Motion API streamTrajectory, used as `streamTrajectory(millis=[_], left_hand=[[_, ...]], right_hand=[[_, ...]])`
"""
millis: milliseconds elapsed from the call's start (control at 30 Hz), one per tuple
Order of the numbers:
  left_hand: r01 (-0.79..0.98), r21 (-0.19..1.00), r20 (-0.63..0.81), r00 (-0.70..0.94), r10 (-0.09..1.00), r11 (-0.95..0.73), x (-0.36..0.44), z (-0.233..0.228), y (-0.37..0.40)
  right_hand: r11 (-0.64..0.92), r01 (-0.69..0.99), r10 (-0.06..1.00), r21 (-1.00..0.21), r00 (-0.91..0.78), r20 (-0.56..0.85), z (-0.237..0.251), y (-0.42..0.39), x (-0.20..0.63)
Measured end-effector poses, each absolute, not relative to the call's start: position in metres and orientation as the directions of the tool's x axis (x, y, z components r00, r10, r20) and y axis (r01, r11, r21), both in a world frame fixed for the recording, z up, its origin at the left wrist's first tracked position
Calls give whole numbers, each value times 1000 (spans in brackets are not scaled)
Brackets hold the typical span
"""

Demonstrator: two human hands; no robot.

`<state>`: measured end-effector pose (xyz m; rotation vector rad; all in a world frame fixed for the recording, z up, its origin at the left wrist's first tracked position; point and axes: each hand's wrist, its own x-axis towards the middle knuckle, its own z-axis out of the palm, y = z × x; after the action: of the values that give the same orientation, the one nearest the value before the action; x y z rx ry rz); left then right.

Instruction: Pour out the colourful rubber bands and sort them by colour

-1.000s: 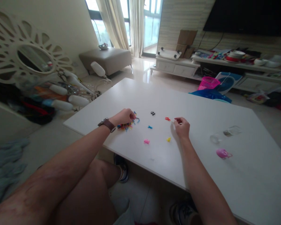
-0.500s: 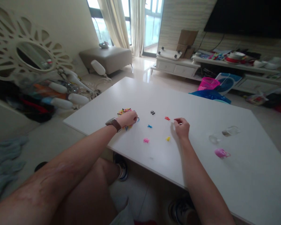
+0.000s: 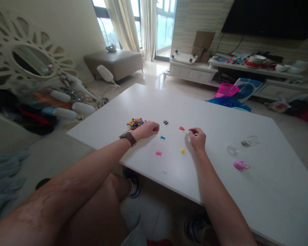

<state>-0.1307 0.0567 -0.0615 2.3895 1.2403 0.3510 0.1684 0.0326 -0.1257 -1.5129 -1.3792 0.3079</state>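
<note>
Left hand [image 3: 147, 129] pinched shut beside the pile of coloured clips [image 3: 135, 123] on the white table [image 3: 246, 191]; contents not discernible. Right hand [image 3: 197, 139] curled near the red clip [image 3: 181, 128], grip unclear.

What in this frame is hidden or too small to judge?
- Left hand: fingers pinched; whether they grip a piece is too small to tell in the head view.
- Right hand: curled fingers hide anything held.
- Pile of coloured pieces: individual shapes too small.
- Black piece: kind unclear.

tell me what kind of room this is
Most likely a home living room: a wall-mounted television above a low media unit, a curtained balcony door, and an upholstered ottoman.
</note>
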Motion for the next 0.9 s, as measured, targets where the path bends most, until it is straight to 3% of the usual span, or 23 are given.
streamTrajectory(millis=[433, 633, 767, 900], left_hand=[[677, 463, 39, 629, 776, -572, -102, -60, 52], [777, 427, 98, 469, 878, -463, -134, -46, 71], [831, 419, 61, 376, 925, -365, -161, -44, 78], [837, 416, -11, 395, 918, -355, -177, -52, 75]], right_hand=[[185, 582, 854, -792, 303, 423, -124, 32, 168], [180, 566, 861, -805, 305, 407, -124, 31, 167], [174, 563, 866, -808, 304, 398, -124, 31, 167], [170, 566, 870, -807, 299, 393, -125, 32, 167]])
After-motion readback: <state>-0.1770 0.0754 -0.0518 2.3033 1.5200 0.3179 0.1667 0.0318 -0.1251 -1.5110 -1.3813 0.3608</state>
